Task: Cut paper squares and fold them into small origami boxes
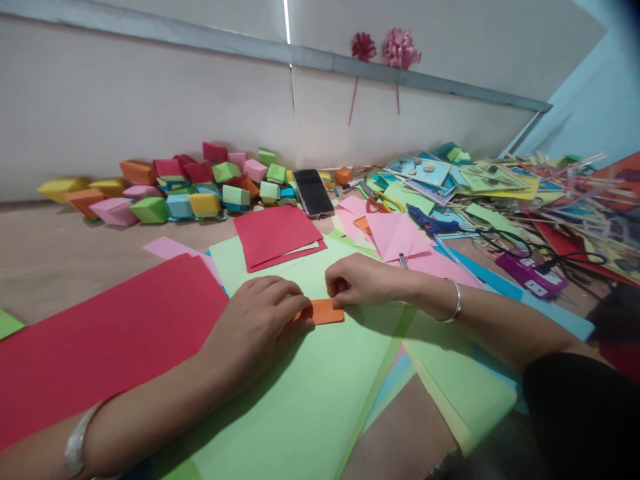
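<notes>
A small folded strip of orange paper (pixel 327 312) lies on a large light green sheet (pixel 300 387). My left hand (pixel 263 313) grips the strip's left end between thumb and fingers. At its upper right edge, my right hand (pixel 357 283) has its fingers curled, with the thumb and fingertips pinching or pressing the paper. Part of the strip is hidden under the left fingers. Red squares of paper (pixel 277 233) rest just beyond my hands, and a big red sheet (pixel 115 333) spreads out under and beside my left forearm.
Several small folded paper boxes (pixel 200 203) are piled along the wall at the back left. Beside them lies a phone (pixel 313 193). A blue glue gun (pixel 433 221), pink paper (pixel 395 233), a purple power strip (pixel 531 273) with black cables and a heap of sticks and cards (pixel 495 180) fill the right.
</notes>
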The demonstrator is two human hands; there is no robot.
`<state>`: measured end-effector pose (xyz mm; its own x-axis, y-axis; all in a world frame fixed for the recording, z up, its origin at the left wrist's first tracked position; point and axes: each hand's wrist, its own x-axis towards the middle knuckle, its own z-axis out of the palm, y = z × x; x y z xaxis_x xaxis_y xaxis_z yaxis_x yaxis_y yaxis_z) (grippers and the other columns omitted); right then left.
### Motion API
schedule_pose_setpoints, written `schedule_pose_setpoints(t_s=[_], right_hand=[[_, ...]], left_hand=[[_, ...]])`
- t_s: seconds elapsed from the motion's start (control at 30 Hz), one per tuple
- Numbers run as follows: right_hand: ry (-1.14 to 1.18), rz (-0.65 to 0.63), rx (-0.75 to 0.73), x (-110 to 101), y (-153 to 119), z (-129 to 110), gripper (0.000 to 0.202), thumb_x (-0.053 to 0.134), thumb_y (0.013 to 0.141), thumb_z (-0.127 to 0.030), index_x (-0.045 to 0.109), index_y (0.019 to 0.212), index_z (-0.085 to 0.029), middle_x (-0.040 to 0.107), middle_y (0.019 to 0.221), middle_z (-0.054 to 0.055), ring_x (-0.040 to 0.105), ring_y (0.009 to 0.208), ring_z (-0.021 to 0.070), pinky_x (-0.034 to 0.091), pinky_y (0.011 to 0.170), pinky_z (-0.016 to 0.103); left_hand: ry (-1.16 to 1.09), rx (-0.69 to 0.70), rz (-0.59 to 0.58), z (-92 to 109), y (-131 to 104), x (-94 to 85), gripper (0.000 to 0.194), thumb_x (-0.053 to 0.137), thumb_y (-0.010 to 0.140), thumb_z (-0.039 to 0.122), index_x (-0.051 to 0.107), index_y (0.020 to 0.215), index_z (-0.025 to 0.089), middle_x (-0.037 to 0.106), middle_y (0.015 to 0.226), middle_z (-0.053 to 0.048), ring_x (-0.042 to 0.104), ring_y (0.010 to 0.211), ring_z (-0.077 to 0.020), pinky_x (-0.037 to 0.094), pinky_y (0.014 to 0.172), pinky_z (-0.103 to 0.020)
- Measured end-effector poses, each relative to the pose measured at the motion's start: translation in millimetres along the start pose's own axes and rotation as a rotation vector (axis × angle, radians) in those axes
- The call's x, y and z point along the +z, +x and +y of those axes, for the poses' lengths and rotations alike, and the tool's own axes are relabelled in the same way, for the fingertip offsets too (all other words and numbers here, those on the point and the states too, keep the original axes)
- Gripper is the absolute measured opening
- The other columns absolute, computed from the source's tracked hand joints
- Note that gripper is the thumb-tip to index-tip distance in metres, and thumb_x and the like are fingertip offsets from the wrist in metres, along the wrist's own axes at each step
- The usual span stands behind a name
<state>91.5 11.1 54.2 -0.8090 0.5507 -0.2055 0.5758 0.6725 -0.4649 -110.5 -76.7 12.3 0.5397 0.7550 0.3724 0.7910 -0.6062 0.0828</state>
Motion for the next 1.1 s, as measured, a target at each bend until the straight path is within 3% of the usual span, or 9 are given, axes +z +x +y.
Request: schedule_pose_setpoints(t_s=[0.23,0.3,0.53,0.67,0.8,0.93,1.1], right_hand=[[0.044,0.013,0.003,2,4,4,0.002,0.07,0.078,-0.012,0.071,0.077,-0.013,0.068,0.072,0.0,0.057,0.068,0.0097,0.038,0.061,0.02],[0.075,0.028,0.002,2,6,7,0.011,0.063,0.082,-0.01,0.071,0.076,-0.013,0.07,0.075,0.001,0.059,0.069,0.0094,0.039,0.063,0.02],[0.206,-0.007,0.05,-3,8,11,0.032,0.044,0.084,0.002,0.071,0.095,-0.009,0.073,0.086,0.007,0.063,0.075,0.0105,0.047,0.065,0.019],[0.129,-0.052,-0.068,-9,4,12,0.035,0.054,0.081,0.002,0.067,0.112,-0.009,0.071,0.1,0.009,0.061,0.081,0.0112,0.047,0.069,0.02],[0.158,-0.047,-0.082,-12,2,10,0.036,0.07,0.078,-0.01,0.065,0.113,-0.009,0.068,0.091,0.005,0.058,0.074,0.0109,0.046,0.064,0.021],[0.345,-0.042,-0.121,-6,5,13,0.038,0.071,0.076,-0.008,0.064,0.113,-0.01,0.066,0.088,0.001,0.059,0.076,0.0102,0.048,0.068,0.021],[0.808,0.018,-0.164,8,14,28,0.049,0.073,0.073,-0.01,0.059,0.12,-0.012,0.066,0.089,0.002,0.062,0.08,0.0115,0.051,0.071,0.024]], left_hand=[[-0.019,0.024,-0.049,3,0,1.4,0.025,0.05,0.095,0.032,0.073,0.093,0.021,0.07,0.093,-0.01,0.063,0.08,-0.024,0.046,0.066,-0.036],[-0.011,0.016,-0.049,3,-1,2.3,0.027,0.047,0.097,0.03,0.072,0.096,0.02,0.07,0.093,-0.01,0.063,0.078,-0.024,0.046,0.065,-0.036],[-0.072,-0.162,0.055,1,-5,5.9,0.036,0.047,0.095,0.043,0.058,0.115,0.016,0.07,0.085,-0.008,0.065,0.075,-0.0236,0.049,0.062,-0.034],[-0.11,-0.241,0.073,3,-4,5.0,0.036,0.045,0.095,0.042,0.054,0.117,0.016,0.068,0.08,-0.006,0.065,0.072,-0.0231,0.049,0.061,-0.034],[-0.122,-0.265,0.106,1,-4,6.1,0.033,0.045,0.094,0.04,0.053,0.117,0.016,0.066,0.082,-0.006,0.064,0.073,-0.0227,0.049,0.06,-0.033],[-0.106,-0.255,0.146,-3,-4,10.0,0.034,0.047,0.094,0.041,0.052,0.118,0.018,0.066,0.085,-0.006,0.064,0.076,-0.023,0.05,0.064,-0.034],[-0.178,-0.296,0.176,-5,-1,9.4,0.037,0.047,0.092,0.045,0.056,0.116,0.018,0.067,0.084,-0.007,0.065,0.078,-0.0246,0.051,0.066,-0.036]])
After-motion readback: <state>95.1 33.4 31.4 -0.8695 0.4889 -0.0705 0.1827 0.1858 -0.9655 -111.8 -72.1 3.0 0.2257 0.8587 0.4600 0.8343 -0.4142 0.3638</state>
